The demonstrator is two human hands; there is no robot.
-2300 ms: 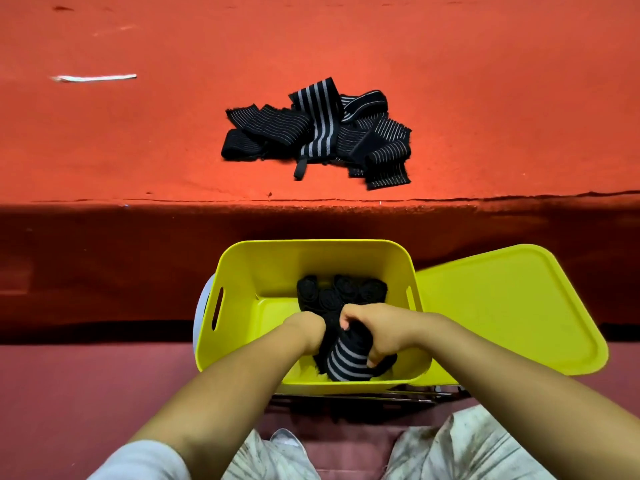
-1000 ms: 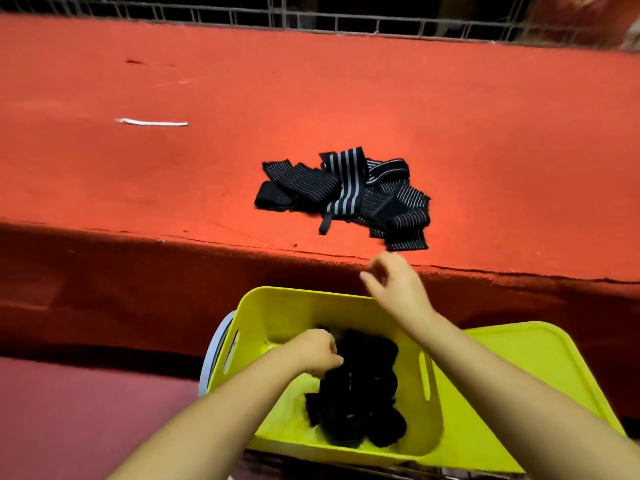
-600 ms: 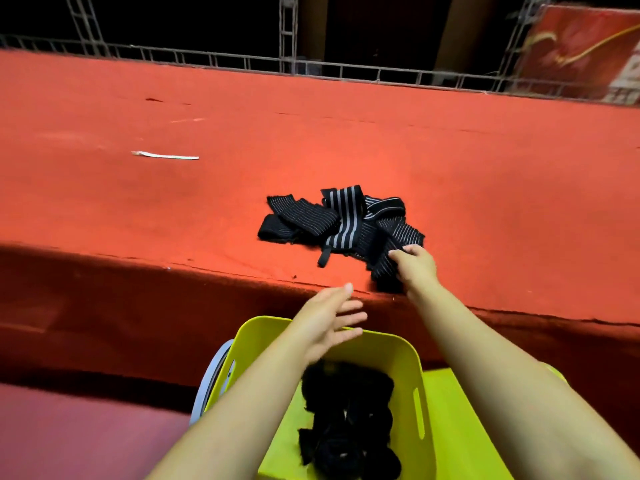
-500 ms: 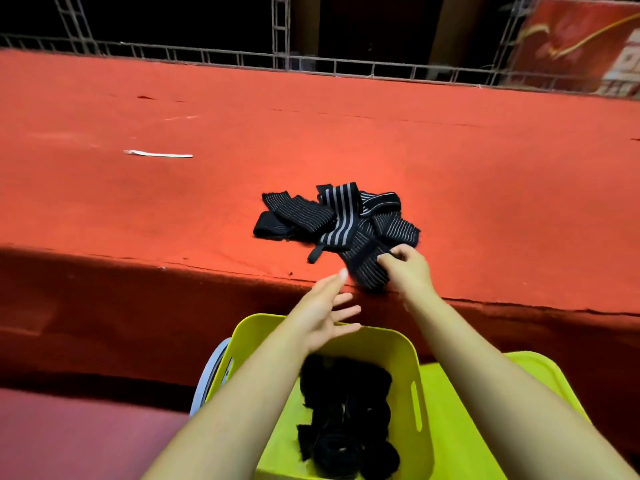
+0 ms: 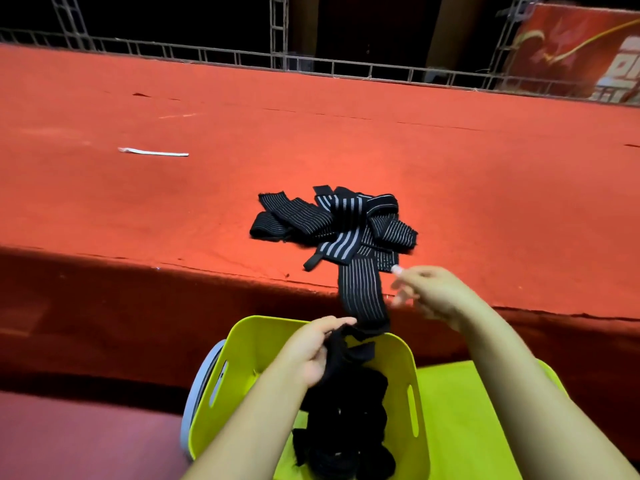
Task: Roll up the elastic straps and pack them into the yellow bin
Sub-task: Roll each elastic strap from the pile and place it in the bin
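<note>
Left hand (image 5: 313,351), fingers curled round the near end of one black pin-striped elastic strap (image 5: 362,294), held over the far rim of the yellow bin (image 5: 239,382). Right hand (image 5: 431,296), blurred, just right of that strap above the front edge of the surface (image 5: 173,209); fingers loosely bent, nothing visibly gripped. Held strap drawn taut from the left hand up across the edge to the heap of unrolled straps (image 5: 341,223), black with pale stripes, lying on the red surface near its front. Rolled black straps (image 5: 346,420) packed inside the bin, below and between the forearms. Yellow lid (image 5: 460,417) lying flat just right of the bin. White strip (image 5: 154,152) well apart to the far left; metal truss railing (image 5: 277,57) along the rear edge.
</note>
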